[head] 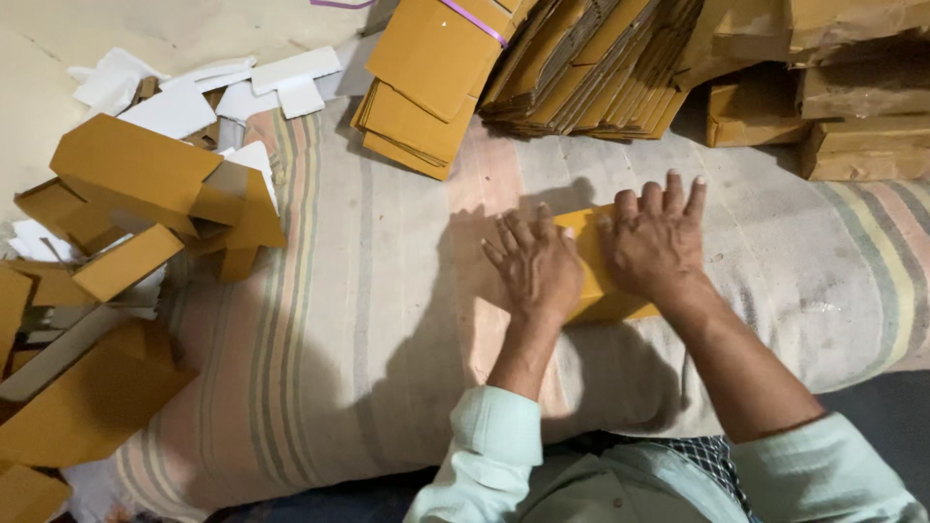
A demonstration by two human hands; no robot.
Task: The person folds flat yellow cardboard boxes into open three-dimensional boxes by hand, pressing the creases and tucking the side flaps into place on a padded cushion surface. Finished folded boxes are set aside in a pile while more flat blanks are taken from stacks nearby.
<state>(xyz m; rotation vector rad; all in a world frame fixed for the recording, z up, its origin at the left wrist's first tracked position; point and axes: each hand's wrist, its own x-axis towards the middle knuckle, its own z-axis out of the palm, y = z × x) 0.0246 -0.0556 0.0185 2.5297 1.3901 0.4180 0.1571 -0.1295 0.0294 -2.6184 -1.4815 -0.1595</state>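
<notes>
Your left hand [533, 263] and right hand [654, 244] press flat, fingers spread, on a yellow cardboard piece [593, 281] lying on the striped cloth [387, 291]; neither grip closes around it.

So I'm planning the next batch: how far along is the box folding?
Done: folded yellow boxes lie heaped at the left. In hand: the left hand and right hand press flat on one yellow cardboard piece on the striped cloth. Left: stacks of flat blanks wait at the top, seemingly many.
</notes>
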